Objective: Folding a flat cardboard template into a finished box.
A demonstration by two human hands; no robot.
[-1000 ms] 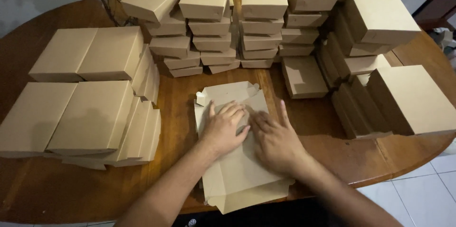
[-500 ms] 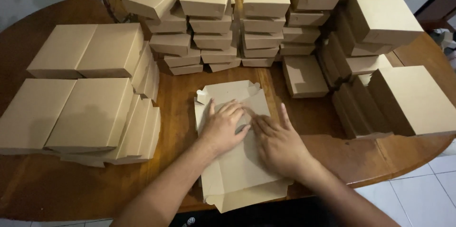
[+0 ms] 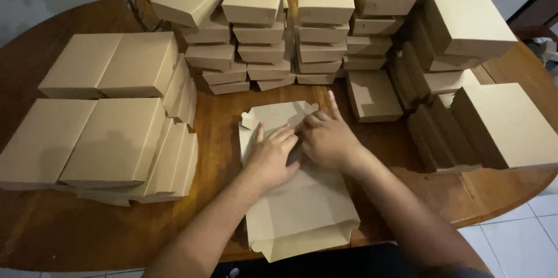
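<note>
Since the earlier frames both hands have slid up the flat cardboard box blank [image 3: 302, 202] toward its notched far end, the left hand [image 3: 272, 159] and right hand [image 3: 328, 138] now side by side, palms down with fingers spread, gripping nothing but apparently pinning a fold flat. The blank lies at the near edge of the desk [image 3: 221, 115], its long axis running away from the person, tabbed end far, between low stacks of folded boxes [image 3: 110, 132] on the left and taller stacks [image 3: 325, 22] behind and right
</note>
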